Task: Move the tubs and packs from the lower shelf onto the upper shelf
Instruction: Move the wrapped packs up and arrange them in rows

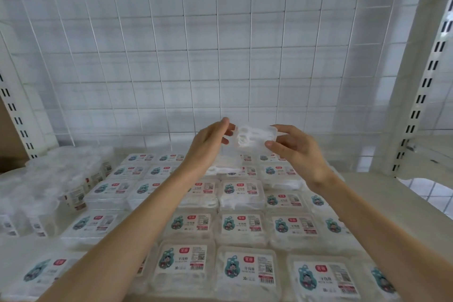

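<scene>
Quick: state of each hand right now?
Left hand: pinches the clear tub at its left end.
Right hand: grips the same tub's right end.

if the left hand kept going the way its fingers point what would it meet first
The tub it pinches; the left hand points up and right, and beyond the tub is probably the right hand, holding the other end.

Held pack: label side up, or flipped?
Flipped, it seems: the held pack, pinched between left hand and right hand, shows a clear face with white picks, no label, unlike the shelved packs.
</scene>
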